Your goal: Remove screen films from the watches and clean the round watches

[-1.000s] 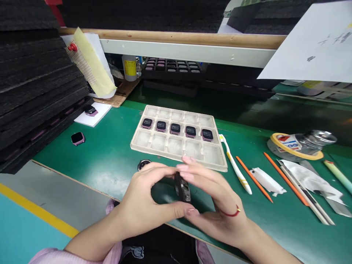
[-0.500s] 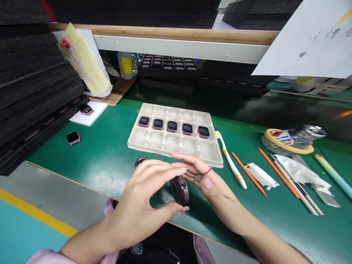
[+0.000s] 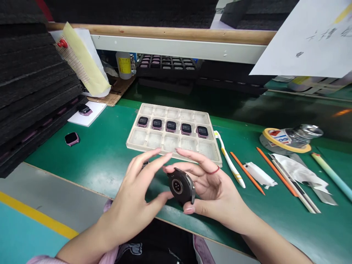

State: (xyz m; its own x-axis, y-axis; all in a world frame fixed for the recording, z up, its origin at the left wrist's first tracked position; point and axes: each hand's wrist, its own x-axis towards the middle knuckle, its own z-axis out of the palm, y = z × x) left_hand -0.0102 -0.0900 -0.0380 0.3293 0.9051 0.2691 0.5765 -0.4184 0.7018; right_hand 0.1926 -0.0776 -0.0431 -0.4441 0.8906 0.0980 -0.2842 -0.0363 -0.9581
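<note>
A green tabletop (image 3: 96, 157) spans the middle of the frame. At centre lies one beige moulded tray (image 3: 137, 147) with fifteen compartments. Lower centre, the left hand (image 3: 133, 196) curves wide; the right hand (image 3: 221, 198) holds one round black watch case (image 3: 178, 187). Five square, purple-framed watches (image 3: 171, 126) occupy the tray's middle row.

1. The watch case (image 3: 183, 190) was round and black, with dark metallic lugs.
2. Its back faced near and slightly left, showing a ringed sensor disc (image 3: 177, 186) with small pale dots.
3. It was tilted on edge, held by the right hand (image 3: 220, 190), near the scene's middle.
</note>
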